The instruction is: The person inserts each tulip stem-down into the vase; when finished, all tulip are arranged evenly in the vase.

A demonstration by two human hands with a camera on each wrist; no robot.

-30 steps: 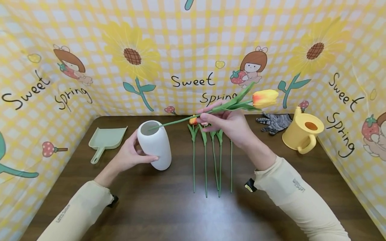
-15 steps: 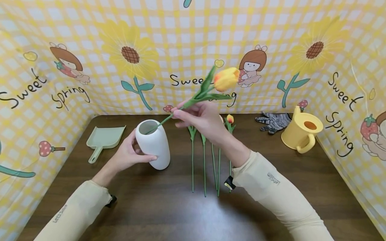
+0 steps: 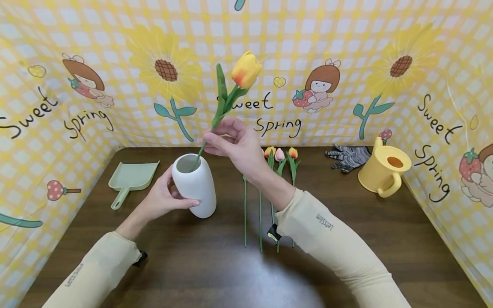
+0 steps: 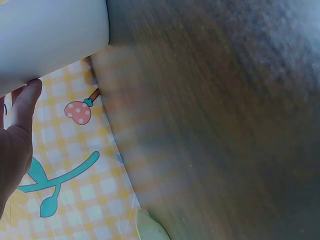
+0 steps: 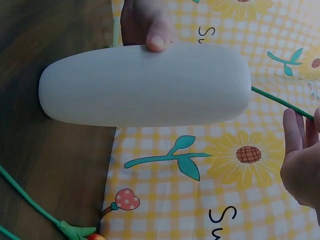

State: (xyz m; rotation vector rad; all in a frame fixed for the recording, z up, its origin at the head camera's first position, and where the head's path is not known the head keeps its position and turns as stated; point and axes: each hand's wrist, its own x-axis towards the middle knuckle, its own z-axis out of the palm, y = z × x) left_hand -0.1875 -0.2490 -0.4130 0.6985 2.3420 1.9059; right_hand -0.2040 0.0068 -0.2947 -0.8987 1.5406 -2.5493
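Note:
A white vase [image 3: 198,190] stands on the table with its mouth tipped slightly toward the left. My left hand [image 3: 163,194] grips its left side, thumb across the front; in the left wrist view the fingers touch the white wall. Above the mouth, my right hand [image 3: 236,143] pinches the green stem of a yellow-orange tulip [image 3: 246,70]. The bloom points up and a little right, and the stem's lower end is inside the vase [image 5: 145,85], hidden by its wall. Several more tulips [image 3: 279,155] lie side by side to the right, partly covered by my right arm.
At the left lies a pale green dustpan [image 3: 132,176]. A grey striped glove [image 3: 348,157] and a yellow watering can [image 3: 383,169] are at the back right. Patterned yellow checked cloth [image 3: 246,25] walls the dark wooden table [image 3: 185,265] on three sides.
My right hand has moved left toward the vase, swinging the tulip from nearly level to nearly upright, its stem end in the vase mouth. The left hand keeps holding the vase.

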